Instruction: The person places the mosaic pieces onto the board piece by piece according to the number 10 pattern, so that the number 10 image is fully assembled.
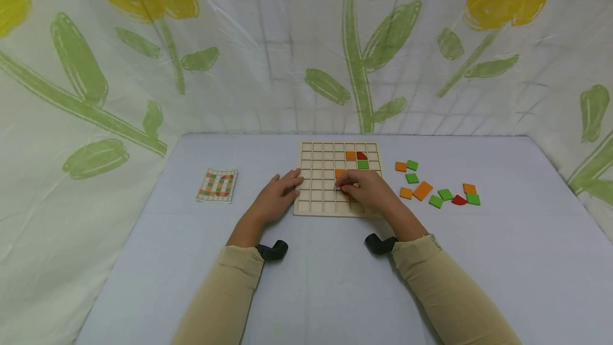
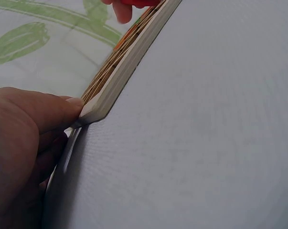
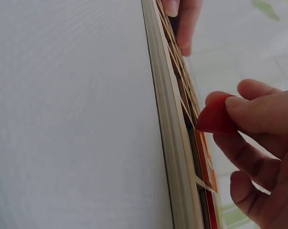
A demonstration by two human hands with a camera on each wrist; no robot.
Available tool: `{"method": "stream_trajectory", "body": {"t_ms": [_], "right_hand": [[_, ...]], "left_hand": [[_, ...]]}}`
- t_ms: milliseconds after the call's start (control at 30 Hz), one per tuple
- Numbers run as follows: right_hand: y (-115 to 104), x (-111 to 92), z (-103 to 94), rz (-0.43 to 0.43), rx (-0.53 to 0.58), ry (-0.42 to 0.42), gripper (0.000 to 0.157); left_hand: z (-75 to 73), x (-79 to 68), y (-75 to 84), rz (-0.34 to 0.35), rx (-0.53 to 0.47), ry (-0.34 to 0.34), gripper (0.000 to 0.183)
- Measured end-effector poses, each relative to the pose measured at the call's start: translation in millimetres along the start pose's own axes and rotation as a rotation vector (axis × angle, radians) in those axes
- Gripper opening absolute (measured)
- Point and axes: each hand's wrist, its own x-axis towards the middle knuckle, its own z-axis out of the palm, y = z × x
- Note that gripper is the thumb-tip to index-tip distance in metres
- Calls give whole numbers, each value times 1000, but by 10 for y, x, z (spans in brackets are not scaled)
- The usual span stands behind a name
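A flat red quarter-circle tile [image 3: 216,115] is located over the table-near half of the grid, off the tips of the right hand [image 1: 366,188]. That grip is closed to the tile's thickness, thumb against finger. The tile shows no clear long axis; its pointed corner is directed toward the pale wooden square grid board [image 1: 316,196], and contact with it cannot be confirmed. In my judgement, the governing relation is the tile's alignment above the cells just beneath the fingertips. The right hand is the nearer, holding the tile itself; the left hand [image 1: 275,198] rests at the board's left edge, fingers extended and not wrapped round it, with no tile seen in it. The board lies toward the middle of the table's far edge. Seated in it are an orange square tile [image 1: 350,155] and a green square tile [image 1: 363,164], among others. Between board and the table's right edge lie loose pieces, including an orange rectangular tile [image 1: 423,190]. Toward the table's left edge lies a paper card with a coloured grid pattern [image 1: 217,186]. No brand or label is legible; small marks on the right beige cuff [image 1: 435,242] cannot be read.
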Motion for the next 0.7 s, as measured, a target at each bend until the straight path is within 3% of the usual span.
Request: {"method": "stream_trajectory", "body": {"t_ms": [233, 567, 700], "right_hand": [[18, 18, 38, 49, 9, -57, 12], [43, 26, 47, -17, -110, -102, 9], [45, 16, 43, 1, -137, -87, 8]], "left_hand": [[-5, -4, 5, 12, -3, 2, 45], [2, 7, -8, 13, 10, -1, 45], [8, 12, -15, 7, 17, 0, 45]]}}
